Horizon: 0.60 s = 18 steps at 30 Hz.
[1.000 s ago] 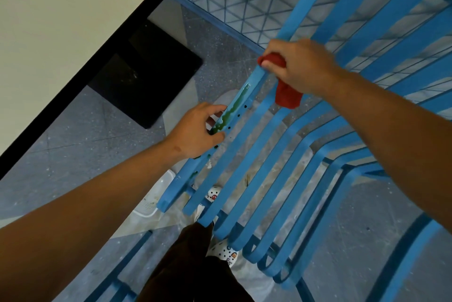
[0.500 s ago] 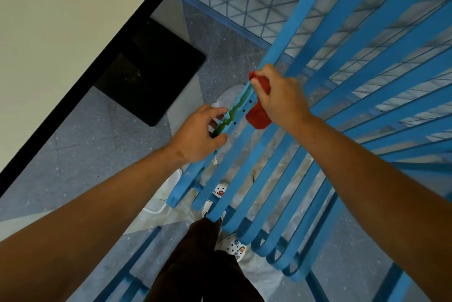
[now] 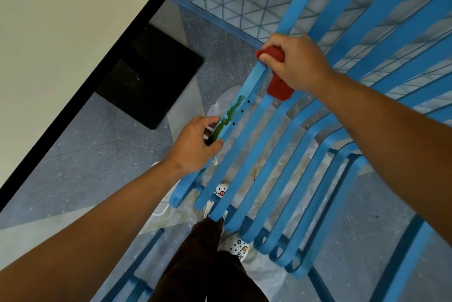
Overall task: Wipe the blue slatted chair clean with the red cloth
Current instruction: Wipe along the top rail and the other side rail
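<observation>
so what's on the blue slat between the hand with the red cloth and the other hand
In the head view, a green streaky stain with small dark spots lies on the blue slat, running from the left hand up toward the right hand gripping the red cloth.

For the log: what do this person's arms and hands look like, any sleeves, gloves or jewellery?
Both forearms are bare right up to the frame edges: no sleeves show. The left hand and right hand wear no gloves, and no rings, watch or bracelets are visible. The left wrist bears a small dark mark.
</observation>
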Each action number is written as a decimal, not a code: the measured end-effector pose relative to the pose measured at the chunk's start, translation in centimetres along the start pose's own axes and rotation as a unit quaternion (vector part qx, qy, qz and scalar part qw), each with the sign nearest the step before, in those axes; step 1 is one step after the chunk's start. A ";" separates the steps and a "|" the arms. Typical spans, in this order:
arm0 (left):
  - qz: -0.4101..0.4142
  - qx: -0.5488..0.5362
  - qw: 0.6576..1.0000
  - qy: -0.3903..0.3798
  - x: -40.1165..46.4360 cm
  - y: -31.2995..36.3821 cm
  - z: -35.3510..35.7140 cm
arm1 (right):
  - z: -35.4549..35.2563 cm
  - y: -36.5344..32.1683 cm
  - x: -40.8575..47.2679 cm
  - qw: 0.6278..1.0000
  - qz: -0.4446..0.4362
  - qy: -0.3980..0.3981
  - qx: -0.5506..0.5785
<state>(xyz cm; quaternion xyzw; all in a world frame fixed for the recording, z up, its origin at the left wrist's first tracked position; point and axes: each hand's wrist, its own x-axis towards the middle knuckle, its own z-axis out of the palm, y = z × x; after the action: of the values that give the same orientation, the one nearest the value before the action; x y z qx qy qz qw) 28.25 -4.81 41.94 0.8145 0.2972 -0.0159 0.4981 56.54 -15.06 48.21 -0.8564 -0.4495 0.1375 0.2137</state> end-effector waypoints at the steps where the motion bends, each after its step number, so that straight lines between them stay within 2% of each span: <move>1: -0.004 -0.006 1.000 0.000 -0.1 0.1 0.0 | 1.1 -0.4 -0.6 0.999 0.022 0.022 0.011; 3: -0.008 -0.007 1.000 0.003 0.0 0.2 0.0 | 3.6 -1.6 -2.0 0.996 0.061 0.032 0.050; 6: -0.011 0.005 1.000 0.006 0.0 0.3 0.0 | 6.6 -3.5 -4.2 0.992 0.083 -0.003 0.095; 10: -0.013 0.007 1.000 0.009 -0.2 0.4 0.0 | 8.0 -4.6 -6.9 0.992 0.047 -0.037 0.114; 14: -0.010 0.014 1.000 0.008 -0.2 0.4 -0.2 | 5.7 -2.8 -4.9 0.985 0.000 -0.138 0.100; 16: -0.011 0.008 1.000 0.008 -0.3 0.4 -0.2 | 4.1 -1.6 -3.2 0.989 -0.002 -0.129 0.069; 18: -0.015 0.000 1.000 0.005 -0.4 0.4 -0.2 | 3.0 -0.8 -2.1 0.995 0.014 -0.073 0.069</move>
<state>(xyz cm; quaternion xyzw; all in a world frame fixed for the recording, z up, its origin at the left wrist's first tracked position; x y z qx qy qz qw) 28.06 -4.95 42.50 0.8097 0.3120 -0.0192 0.4966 53.50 -15.63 46.05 -0.8333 -0.4416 0.2330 0.2374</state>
